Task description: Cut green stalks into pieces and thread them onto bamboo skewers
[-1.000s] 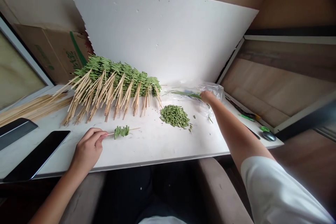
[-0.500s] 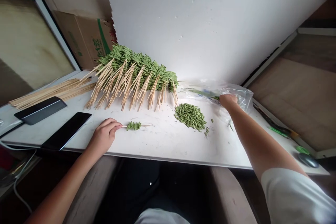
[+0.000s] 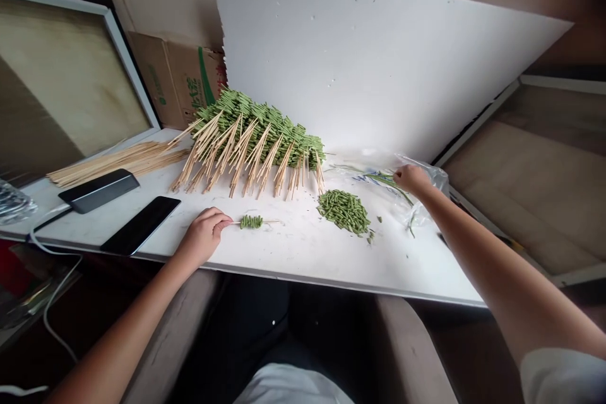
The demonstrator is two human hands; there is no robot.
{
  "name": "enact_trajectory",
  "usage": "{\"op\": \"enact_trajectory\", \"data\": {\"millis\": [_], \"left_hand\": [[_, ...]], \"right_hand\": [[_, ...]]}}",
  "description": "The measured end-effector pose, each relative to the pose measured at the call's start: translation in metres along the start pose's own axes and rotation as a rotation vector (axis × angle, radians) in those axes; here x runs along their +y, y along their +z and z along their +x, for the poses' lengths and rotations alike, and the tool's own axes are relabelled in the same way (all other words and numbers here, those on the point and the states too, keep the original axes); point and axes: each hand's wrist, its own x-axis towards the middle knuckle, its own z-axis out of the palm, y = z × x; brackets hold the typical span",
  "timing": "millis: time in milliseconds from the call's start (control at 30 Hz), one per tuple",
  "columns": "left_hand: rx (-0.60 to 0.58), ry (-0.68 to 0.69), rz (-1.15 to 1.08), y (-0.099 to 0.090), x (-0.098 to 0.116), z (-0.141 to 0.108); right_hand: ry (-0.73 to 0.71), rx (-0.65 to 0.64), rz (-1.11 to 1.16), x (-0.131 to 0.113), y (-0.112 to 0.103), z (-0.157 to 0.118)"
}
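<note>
My left hand (image 3: 203,235) pinches the bare end of a thin wooden skewer (image 3: 271,221), held level just above or on the table. Several short green bean pieces (image 3: 251,221) are threaded side by side along its middle. At the right, my right hand (image 3: 411,178) is closed over a clear plastic bag (image 3: 435,177). Long green beans (image 3: 386,180) lie at its fingertips; whether the fingers grip beans or bag film is hidden. Between the hands lies a heap of cut green bean pieces (image 3: 344,210), with a few loose pieces at its right.
Behind, loaded bean skewers (image 3: 265,123) are stacked against a white foam board (image 3: 360,69), bare ends facing me. Bare skewers (image 3: 113,161), a dark stand-like object (image 3: 98,191) and a black phone (image 3: 142,225) lie at the left of the white table (image 3: 293,252). A cardboard box (image 3: 177,79) stands behind.
The view has shifted a little. My right hand has shifted slightly at the bag, and more of the long green beans show beside it. My left hand keeps hold of the skewer.
</note>
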Motion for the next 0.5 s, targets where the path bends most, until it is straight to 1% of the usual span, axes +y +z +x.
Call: {"op": "enact_trajectory", "data": {"millis": [100,200,267,300,367,433,500], "left_hand": [[0.013,0.015,0.006,0.001,-0.002,0.001],[0.016,0.034,0.028,0.0,-0.003,0.002],[-0.006,0.032,0.048,-0.003,-0.003,0.001],[-0.024,0.026,0.059,-0.005,-0.003,0.001],[-0.062,0.009,0.086,-0.008,-0.004,-0.001],[-0.088,-0.004,0.123,-0.013,-0.002,-0.003],[-0.086,-0.003,0.174,-0.017,0.004,-0.004]], "right_hand": [[0.002,0.002,0.034,0.0,-0.027,-0.017],[0.043,0.102,0.12,0.004,-0.056,-0.031],[0.072,0.172,0.19,0.009,-0.077,-0.04],[0.087,0.217,0.235,0.01,-0.089,-0.045],[0.093,0.348,0.351,0.011,-0.113,-0.057],[0.029,0.485,0.469,0.007,-0.135,-0.074],[-0.094,0.581,0.642,-0.002,-0.154,-0.097]]}}
